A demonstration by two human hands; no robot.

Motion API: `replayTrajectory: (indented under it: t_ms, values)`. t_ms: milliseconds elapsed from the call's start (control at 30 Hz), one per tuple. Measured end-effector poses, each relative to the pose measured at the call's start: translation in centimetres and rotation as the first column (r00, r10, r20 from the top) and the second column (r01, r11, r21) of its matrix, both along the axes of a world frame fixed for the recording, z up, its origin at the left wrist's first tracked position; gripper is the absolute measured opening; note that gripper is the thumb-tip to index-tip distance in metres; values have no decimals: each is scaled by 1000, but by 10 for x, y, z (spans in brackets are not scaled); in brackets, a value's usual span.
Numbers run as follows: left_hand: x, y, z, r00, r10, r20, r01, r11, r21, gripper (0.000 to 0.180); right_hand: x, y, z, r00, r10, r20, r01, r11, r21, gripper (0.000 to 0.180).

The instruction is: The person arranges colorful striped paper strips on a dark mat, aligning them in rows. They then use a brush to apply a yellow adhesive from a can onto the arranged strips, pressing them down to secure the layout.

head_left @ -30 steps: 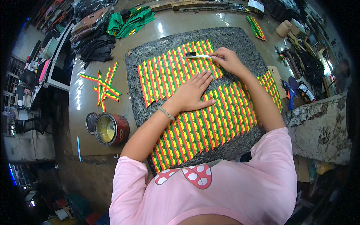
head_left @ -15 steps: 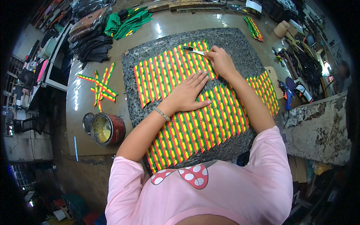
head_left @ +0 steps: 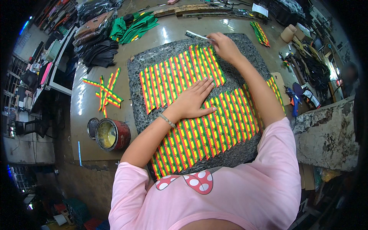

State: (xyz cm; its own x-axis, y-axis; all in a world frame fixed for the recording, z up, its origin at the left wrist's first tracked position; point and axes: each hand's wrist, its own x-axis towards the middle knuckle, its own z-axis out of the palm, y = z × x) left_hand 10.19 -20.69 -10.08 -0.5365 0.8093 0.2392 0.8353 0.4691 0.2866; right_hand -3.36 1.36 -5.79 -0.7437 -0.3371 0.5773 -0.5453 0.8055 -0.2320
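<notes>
My left hand (head_left: 195, 98) lies flat with fingers stretched over rows of patterned strips in green, yellow and red. Its fingertips rest on the upper row (head_left: 172, 78), while the thumb reaches the lower row (head_left: 207, 132). Both rows lie side by side on a dark speckled stone slab (head_left: 234, 71). In my right hand (head_left: 226, 46) is a slim white-handled brush (head_left: 199, 36) with a dark head, gripped by the handle end. The brush is raised over the slab's far edge, just beyond the upper row.
Left of the slab stands an open red can (head_left: 119, 135) of pale yellow stuff. Loose strips (head_left: 103, 92) lie crossed behind it. Green fabric (head_left: 134, 28) and dark stacked pieces (head_left: 100, 51) sit far left. At right are a blue glue gun (head_left: 294, 101) and another strip bundle (head_left: 260, 33).
My right hand has lifted the brush off the upper row and moved it away toward the slab's far edge. The left hand stays pressed flat on the strips.
</notes>
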Motion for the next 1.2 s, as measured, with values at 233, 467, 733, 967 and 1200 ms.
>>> replayTrajectory:
  t_ms: [233, 467, 733, 967, 1200]
  values:
    - [0, 0, -1, 1000, -1, -25, 1, 1000, 7, 88, -18, 17, 49, 956, 167, 241, -125, 976, -181, 26]
    - [1, -1, 0, 1000, 4, -6, -4, 1000, 26, 86, 68, 41, 26, 861, 148, 486, -165, 986, -9, 22]
    - [1, 0, 2, 1000, 1, 0, -1, 1000, 25, 85, 8, 19, -17, 950, -5, 312, -33, 993, 117, 19]
    - [0, 0, 0, 1000, 9, -24, -8, 1000, 30, 88, -11, 2, -15, 980, -22, -200, 29, 999, 32, 25]
    - [1, 0, 1, 1000, 15, -7, -15, 1000, -3, 87, 79, 35, -2, 999, 26, -22, -20, 975, 222, 26]
